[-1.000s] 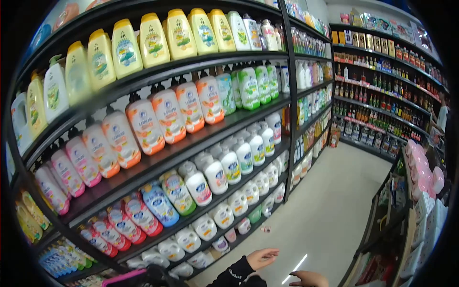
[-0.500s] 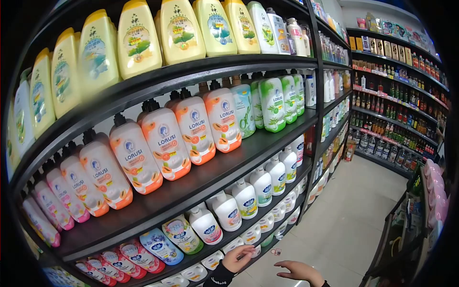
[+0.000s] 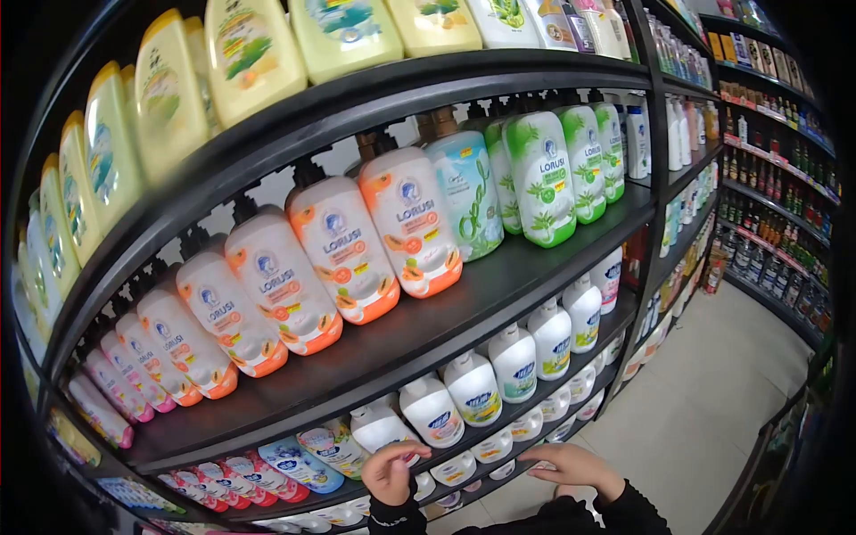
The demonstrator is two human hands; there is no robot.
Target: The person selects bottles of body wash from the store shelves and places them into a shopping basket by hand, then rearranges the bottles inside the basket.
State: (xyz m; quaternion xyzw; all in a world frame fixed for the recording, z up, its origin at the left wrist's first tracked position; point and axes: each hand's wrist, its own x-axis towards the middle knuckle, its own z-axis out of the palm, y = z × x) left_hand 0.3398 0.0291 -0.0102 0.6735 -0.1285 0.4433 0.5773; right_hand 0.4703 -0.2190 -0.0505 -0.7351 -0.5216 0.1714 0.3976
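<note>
My left hand (image 3: 390, 471), in a black sleeve, is raised in front of the lower shelf, its fingers curved and apart with nothing held. It overlaps the view of a white pump bottle (image 3: 379, 426). To its right my right hand (image 3: 575, 467) reaches leftward, fingers stretched out and empty, below the white bottles (image 3: 473, 388). Above both hands, orange-and-white LORUSI bottles (image 3: 343, 250) stand in a row on the middle shelf (image 3: 401, 343), beside a light blue bottle (image 3: 466, 194) and green-and-white bottles (image 3: 540, 178).
Yellow bottles (image 3: 254, 58) line the upper shelf. Red-capped pink bottles (image 3: 259, 477) and a blue bottle (image 3: 301, 464) stand low at the left. Tiled floor (image 3: 704, 392) runs along the right, towards shelves of dark bottles (image 3: 767, 223). A dark rack edge (image 3: 776, 446) lies at the lower right.
The view has come closer to the shelves and turned, so the bottles look larger. Both hands have risen into view, the left now before the lower shelf.
</note>
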